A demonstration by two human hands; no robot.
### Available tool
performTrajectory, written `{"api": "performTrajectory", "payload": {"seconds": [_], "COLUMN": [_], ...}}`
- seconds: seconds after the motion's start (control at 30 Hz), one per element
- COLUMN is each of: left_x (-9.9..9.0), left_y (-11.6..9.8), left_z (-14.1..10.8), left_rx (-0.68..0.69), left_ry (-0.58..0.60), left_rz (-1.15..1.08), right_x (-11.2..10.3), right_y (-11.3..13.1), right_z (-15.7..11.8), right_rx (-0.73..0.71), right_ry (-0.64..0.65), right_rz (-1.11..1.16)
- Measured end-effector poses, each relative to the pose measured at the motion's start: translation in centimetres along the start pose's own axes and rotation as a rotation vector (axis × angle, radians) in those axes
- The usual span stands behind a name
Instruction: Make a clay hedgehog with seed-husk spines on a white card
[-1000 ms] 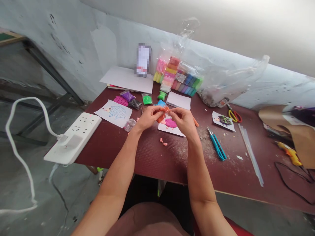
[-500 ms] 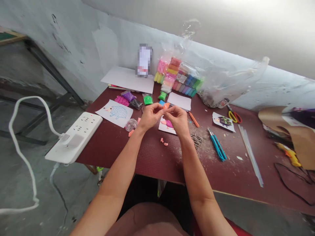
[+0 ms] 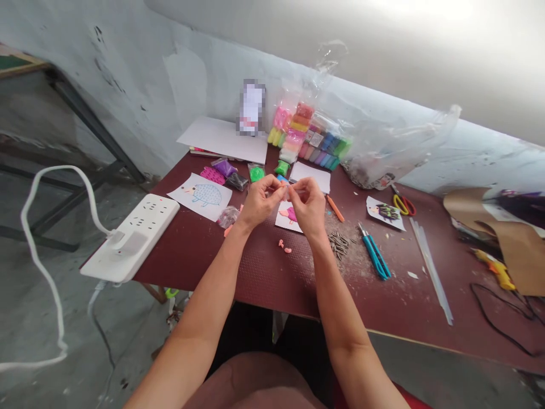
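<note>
1. Okay so my left hand (image 3: 260, 205) and right hand (image 3: 307, 207) are hovering together over the table, both mostly closed, with fingertips pinching what's looking like a tiny bit of orange clay (image 3: 284, 188). It's too small to make out properly.
2. Right under the hands, a hedgehog card (image 3: 288, 220) with pink clay on it is lying on the dark red table (image 3: 272, 284), and pink crumbs (image 3: 284, 249) are sitting just below it.
3. Off to the right, sunflower seeds (image 3: 338, 244) are lying in a messy patch, next to blue scissors (image 3: 376, 257) and an orange stick (image 3: 335, 208).
4. On the left, a white power strip (image 3: 136, 238) is sitting at the table edge, and a blue hedgehog drawing (image 3: 200, 196) is lying beside it.
5. Further back, a plastic bag of colored clay packs (image 3: 306, 133) is leaning near the wall, with green clay packets (image 3: 256, 173) lying in front.
</note>
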State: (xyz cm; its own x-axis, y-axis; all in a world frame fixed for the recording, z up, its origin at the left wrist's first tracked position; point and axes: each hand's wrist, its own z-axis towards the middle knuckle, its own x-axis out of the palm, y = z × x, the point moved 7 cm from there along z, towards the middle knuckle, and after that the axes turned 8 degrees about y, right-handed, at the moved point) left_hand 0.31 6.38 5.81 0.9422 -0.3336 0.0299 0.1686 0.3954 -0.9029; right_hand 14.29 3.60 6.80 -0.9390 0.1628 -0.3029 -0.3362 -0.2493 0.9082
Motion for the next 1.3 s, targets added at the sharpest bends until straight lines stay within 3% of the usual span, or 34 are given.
{"api": "performTrajectory", "payload": {"seconds": [0.2,0.33,0.47,0.63,0.8,0.97,1.13,1.3], "left_x": [-0.2,-0.1,0.7,0.8,0.9,0.2,0.4,0.1], "left_y": [0.9,1.8,1.0,0.9,1.2,1.3,2.8,3.2], "left_z": [0.2,0.0,0.0,-0.2,-0.2,-0.2,-0.1,0.0], "left_rx": [0.010,-0.072,-0.019,-0.037,-0.097,-0.112,-0.174,-0.160], "left_ry": [-0.040,-0.021,0.057,-0.033,-0.070,-0.153,-0.134,-0.153], "left_rz": [-0.095,-0.053,0.110,0.269,0.270,0.327,0.121,-0.010], "right_x": [0.4,-0.3,-0.8,-0.6,-0.1,0.3,0.7,0.2], "right_y": [-1.5,-2.0,-1.4,-0.6,-0.1,-0.9,-2.3,-2.5], "right_z": [0.1,0.3,0.3,0.3,0.1,0.3,0.7,0.6], "right_rx": [0.095,0.061,0.005,-0.030,-0.042,-0.001,0.080,0.082], "right_ry": [0.096,0.030,-0.016,-0.029,-0.086,-0.072,0.078,0.048], "right_rz": [0.075,0.032,-0.086,-0.215,-0.346,-0.157,0.168,0.097]}}
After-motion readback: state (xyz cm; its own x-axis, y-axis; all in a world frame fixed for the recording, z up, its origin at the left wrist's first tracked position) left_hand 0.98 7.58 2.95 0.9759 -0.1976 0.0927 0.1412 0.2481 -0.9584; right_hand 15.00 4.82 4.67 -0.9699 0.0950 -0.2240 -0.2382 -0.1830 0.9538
